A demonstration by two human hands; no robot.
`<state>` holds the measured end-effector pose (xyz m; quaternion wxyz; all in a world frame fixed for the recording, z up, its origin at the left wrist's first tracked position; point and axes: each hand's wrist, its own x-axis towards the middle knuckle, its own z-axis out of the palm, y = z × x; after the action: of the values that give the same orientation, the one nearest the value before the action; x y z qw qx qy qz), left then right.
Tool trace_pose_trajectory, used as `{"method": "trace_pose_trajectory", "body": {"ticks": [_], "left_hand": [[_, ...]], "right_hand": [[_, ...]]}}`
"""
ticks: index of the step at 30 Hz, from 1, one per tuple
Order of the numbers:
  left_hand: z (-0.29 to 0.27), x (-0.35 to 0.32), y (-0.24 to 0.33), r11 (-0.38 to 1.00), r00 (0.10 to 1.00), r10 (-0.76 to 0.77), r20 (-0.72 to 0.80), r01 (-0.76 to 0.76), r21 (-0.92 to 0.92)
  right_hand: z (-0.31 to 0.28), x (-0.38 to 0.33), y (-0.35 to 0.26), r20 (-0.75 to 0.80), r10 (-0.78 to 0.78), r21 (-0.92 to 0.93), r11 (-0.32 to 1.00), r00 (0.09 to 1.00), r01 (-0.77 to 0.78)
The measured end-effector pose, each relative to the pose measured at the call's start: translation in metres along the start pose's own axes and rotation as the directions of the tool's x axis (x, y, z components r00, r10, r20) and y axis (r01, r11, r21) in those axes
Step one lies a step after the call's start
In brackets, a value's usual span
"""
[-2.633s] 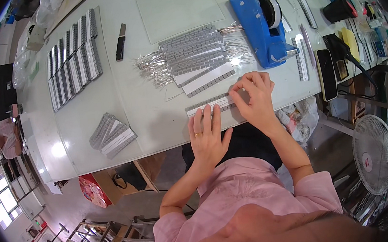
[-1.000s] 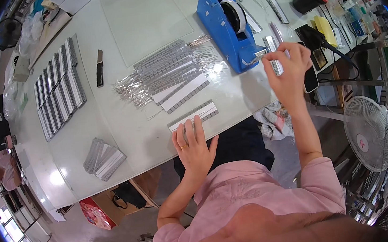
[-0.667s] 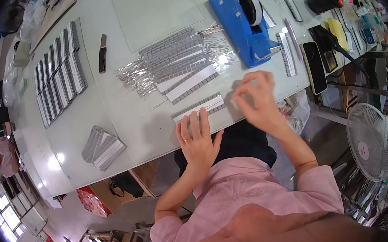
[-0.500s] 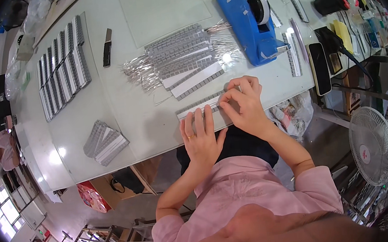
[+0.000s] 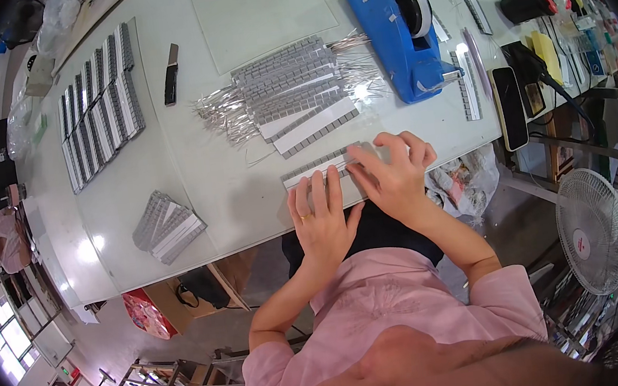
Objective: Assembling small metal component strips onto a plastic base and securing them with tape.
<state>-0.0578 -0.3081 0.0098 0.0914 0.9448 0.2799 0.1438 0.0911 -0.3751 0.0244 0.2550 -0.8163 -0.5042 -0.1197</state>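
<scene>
A narrow white strip edged with grey segments (image 5: 323, 162) lies near the table's front edge. My left hand (image 5: 319, 222) rests on its left and middle part, fingers stretched out and pressing down. My right hand (image 5: 400, 181) is over the strip's right end, index finger reaching onto it and the other fingers apart. Fingers hide part of that end. Just beyond lies a stack of similar strips (image 5: 290, 89), thin silvery wires sticking out on both sides.
A blue tape dispenser (image 5: 403, 51) stands right of the stack. Finished-looking strips (image 5: 100, 106) lie in rows at left, a small fanned pile (image 5: 169, 226) nearer. A black-handled knife (image 5: 170, 79) lies between. A phone (image 5: 509, 108) sits at the right edge; a fan (image 5: 593, 231) stands beyond.
My right hand's pinched fingers have spread apart, with the index finger now stretched onto the strip. The hand has shifted slightly right and nearer. My left hand has stayed in place.
</scene>
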Motion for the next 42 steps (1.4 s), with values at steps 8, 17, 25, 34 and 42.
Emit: {"method": "trace_pose_trajectory", "body": {"ticks": [8,17,25,34,42], "left_hand": [[-0.001,0.001,0.001,1.000,1.000,0.007,-0.002,-0.007,0.019],[0.000,-0.016,-0.020,0.993,0.993,0.116,-0.039,-0.114,0.038],[-0.036,-0.047,-0.066,0.954,0.914,0.293,-0.280,-0.260,0.151],[-0.092,-0.082,-0.217,0.781,0.908,0.086,-0.409,0.193,0.594],[-0.055,-0.080,-0.152,0.958,0.925,0.160,-0.346,-0.061,0.279]], "right_hand": [[0.001,0.024,0.004,0.130,0.154,0.115,0.979,0.980,-0.169],[0.003,0.023,0.032,0.031,0.093,0.125,0.987,0.995,-0.096],[0.023,0.060,0.015,0.107,-0.254,0.129,0.962,0.961,0.240],[0.024,0.043,0.016,0.084,-0.300,0.064,0.953,0.950,0.295],[0.005,-0.001,-0.008,0.098,-0.280,0.034,0.960,0.955,0.278]]}}
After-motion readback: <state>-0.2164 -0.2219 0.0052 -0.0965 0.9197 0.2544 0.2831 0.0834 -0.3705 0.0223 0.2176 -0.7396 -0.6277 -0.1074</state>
